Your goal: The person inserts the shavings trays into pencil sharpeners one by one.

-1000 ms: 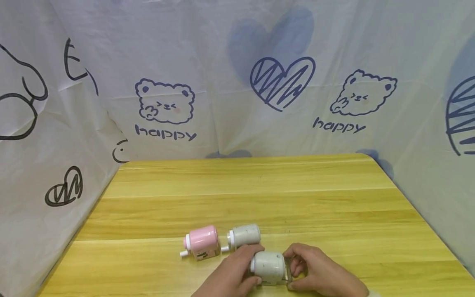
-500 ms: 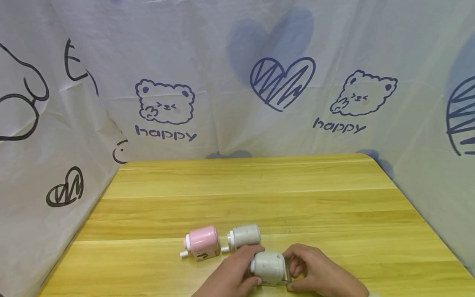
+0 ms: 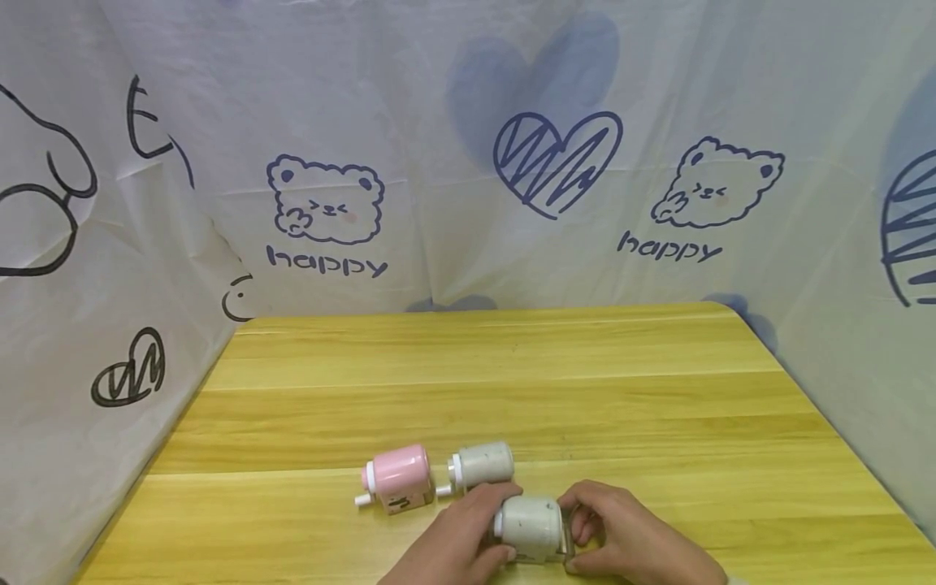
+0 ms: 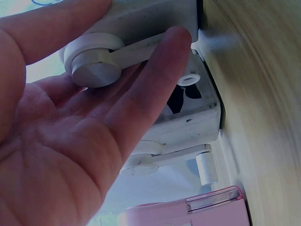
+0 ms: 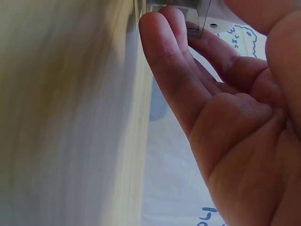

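Note:
A grey-white hand-crank pencil sharpener [image 3: 531, 522] stands at the table's near side, between both hands. My left hand [image 3: 457, 536] grips its crank end, thumb in front and fingers behind; the left wrist view shows the crank [image 4: 96, 68] among the fingers. At the other end my right hand [image 3: 632, 532] pinches the clear shavings drawer [image 3: 568, 544], which sticks out a little from the body. In the right wrist view the drawer [image 5: 201, 19] shows by the fingertips, and much of the sharpener is out of view.
Just behind my left hand stands a second grey-white sharpener [image 3: 486, 463], its crank to the left. A pink sharpener [image 3: 400, 474] is left of that. They sit on a wood-grain table [image 3: 497, 366], with a printed white cloth [image 3: 439, 203] hanging around it.

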Demonstrator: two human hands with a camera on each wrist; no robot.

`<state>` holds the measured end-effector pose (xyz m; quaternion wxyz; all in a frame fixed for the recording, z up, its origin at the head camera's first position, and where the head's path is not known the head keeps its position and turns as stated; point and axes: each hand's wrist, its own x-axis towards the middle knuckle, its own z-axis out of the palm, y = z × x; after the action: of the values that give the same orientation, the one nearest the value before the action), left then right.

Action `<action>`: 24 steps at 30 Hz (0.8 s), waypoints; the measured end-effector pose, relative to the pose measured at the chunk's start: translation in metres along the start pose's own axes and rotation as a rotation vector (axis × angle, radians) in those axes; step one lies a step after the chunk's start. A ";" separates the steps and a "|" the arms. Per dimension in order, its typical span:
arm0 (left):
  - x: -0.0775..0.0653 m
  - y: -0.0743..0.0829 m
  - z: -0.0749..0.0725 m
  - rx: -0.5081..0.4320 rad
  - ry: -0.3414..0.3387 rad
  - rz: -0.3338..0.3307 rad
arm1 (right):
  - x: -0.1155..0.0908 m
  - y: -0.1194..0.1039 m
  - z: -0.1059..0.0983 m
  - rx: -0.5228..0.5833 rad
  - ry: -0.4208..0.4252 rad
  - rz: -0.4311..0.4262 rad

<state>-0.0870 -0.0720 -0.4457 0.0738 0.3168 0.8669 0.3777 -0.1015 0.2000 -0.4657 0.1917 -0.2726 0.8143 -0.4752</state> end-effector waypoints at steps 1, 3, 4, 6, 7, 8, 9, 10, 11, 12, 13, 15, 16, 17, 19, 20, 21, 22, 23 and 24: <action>0.000 0.000 0.000 0.000 0.000 -0.001 | 0.000 0.000 0.000 0.001 0.000 -0.002; 0.000 0.000 0.000 0.002 -0.001 -0.002 | 0.000 0.000 0.000 -0.003 0.001 -0.002; 0.000 0.000 0.000 0.003 -0.001 -0.002 | 0.000 0.000 0.000 -0.005 0.001 -0.002; 0.000 0.000 0.000 0.006 0.000 -0.002 | 0.000 0.000 0.000 -0.009 0.001 -0.002; 0.000 0.000 0.000 0.007 0.001 -0.001 | 0.000 0.000 0.000 -0.010 0.001 -0.002; 0.000 -0.001 0.000 0.010 0.002 0.001 | 0.000 0.000 0.000 -0.015 0.001 -0.002; 0.000 -0.001 0.000 0.011 0.001 0.000 | 0.000 0.000 0.000 -0.017 0.001 -0.001; 0.000 -0.001 0.000 0.012 0.001 0.001 | 0.000 -0.001 0.000 -0.017 0.000 0.000; 0.000 -0.001 0.000 0.011 0.001 0.000 | 0.000 -0.001 0.000 -0.019 0.000 0.000; 0.000 -0.001 0.000 0.011 0.001 0.000 | 0.000 -0.001 0.000 -0.020 0.000 0.001; 0.000 -0.001 0.000 0.012 0.002 0.001 | 0.001 -0.001 0.000 -0.020 -0.001 0.001; 0.000 -0.001 0.000 0.014 0.002 0.004 | 0.001 -0.001 0.000 -0.021 -0.001 0.000; 0.000 -0.002 0.000 0.016 0.004 0.006 | 0.001 -0.001 0.000 -0.023 -0.001 -0.003; 0.000 -0.002 0.000 0.018 0.006 0.009 | 0.001 -0.001 0.000 -0.026 0.000 -0.005; 0.000 -0.002 0.000 0.023 0.008 0.013 | 0.001 0.000 0.000 -0.030 0.002 -0.008; 0.000 -0.002 0.000 0.024 0.008 0.013 | 0.001 0.000 0.000 -0.033 0.004 -0.010; 0.001 -0.002 0.000 0.026 0.008 0.014 | 0.001 0.000 0.000 -0.038 0.006 -0.013; 0.001 -0.002 0.000 0.026 0.009 0.014 | 0.001 0.000 0.001 -0.040 0.008 -0.015; 0.001 -0.002 0.000 0.028 0.009 0.014 | 0.001 0.000 0.001 -0.044 0.011 -0.017; 0.001 -0.001 0.000 0.028 0.009 0.013 | 0.001 0.000 0.001 -0.044 0.011 -0.017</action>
<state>-0.0885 -0.0724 -0.4465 0.0630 0.3219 0.8703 0.3674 -0.1018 0.1988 -0.4657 0.1769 -0.2811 0.8232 -0.4605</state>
